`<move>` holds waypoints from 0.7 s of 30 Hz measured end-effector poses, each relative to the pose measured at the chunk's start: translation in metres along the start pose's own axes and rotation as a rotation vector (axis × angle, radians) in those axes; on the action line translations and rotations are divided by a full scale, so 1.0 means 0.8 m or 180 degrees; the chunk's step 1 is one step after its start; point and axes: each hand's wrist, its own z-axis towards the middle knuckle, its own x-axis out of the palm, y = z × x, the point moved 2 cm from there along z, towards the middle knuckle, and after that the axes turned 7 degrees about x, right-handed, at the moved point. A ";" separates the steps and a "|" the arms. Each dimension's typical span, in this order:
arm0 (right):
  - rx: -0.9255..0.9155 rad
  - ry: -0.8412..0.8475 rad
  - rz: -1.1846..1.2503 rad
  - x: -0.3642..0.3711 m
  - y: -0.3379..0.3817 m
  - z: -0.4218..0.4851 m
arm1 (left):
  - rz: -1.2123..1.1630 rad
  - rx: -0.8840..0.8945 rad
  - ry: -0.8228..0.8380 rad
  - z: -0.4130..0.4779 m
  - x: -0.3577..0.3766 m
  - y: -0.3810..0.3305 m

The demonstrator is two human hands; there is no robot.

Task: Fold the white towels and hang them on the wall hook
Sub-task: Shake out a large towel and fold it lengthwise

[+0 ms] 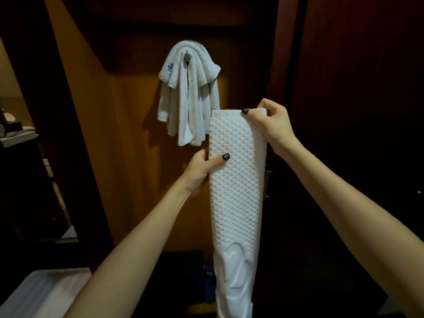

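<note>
Right hand (273, 125) pinches top edge of folded waffle towel (237, 191); left hand (203, 167) grips its side, lower down. Strip hangs limp below both: soft, light. Best held near top fold. Hook (187, 56), up-left, already carries hung towels (188, 95).

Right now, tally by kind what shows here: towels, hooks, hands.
Held towel: 1
Hung towel bunch: 1, pieces inside uncountable
Wall hook: 1
Hands: 2, left hand and right hand
Total: 5
</note>
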 end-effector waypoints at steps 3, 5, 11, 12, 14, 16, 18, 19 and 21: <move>-0.0022 -0.0105 0.0075 -0.010 0.003 0.005 | -0.0049 0.0255 -0.0069 -0.001 0.013 -0.008; 0.0152 -0.0036 0.0264 -0.015 -0.002 0.012 | -0.0031 0.0323 -0.0080 0.005 0.022 -0.015; 0.1068 0.0469 0.1370 -0.014 -0.055 -0.003 | -0.0162 0.0411 -0.0309 0.026 0.028 -0.030; 0.1274 0.0516 0.1480 -0.010 -0.067 -0.011 | -0.0120 0.0436 -0.0359 0.028 0.026 -0.033; 0.1489 0.0647 0.1453 0.005 -0.084 -0.029 | -0.0013 0.0485 -0.0435 0.030 0.020 -0.037; 0.1429 0.0865 0.1274 0.025 -0.096 -0.044 | 0.0090 0.0565 -0.0435 0.031 0.013 -0.045; 0.1354 0.0955 0.1164 0.039 -0.105 -0.057 | 0.0305 0.0713 -0.0463 0.032 0.002 -0.057; 0.1335 0.1027 0.1111 0.045 -0.106 -0.063 | 0.0451 0.0809 -0.0473 0.032 -0.005 -0.064; 0.1269 0.1213 0.0978 0.055 -0.107 -0.070 | 0.0754 0.0984 -0.0470 0.032 -0.017 -0.078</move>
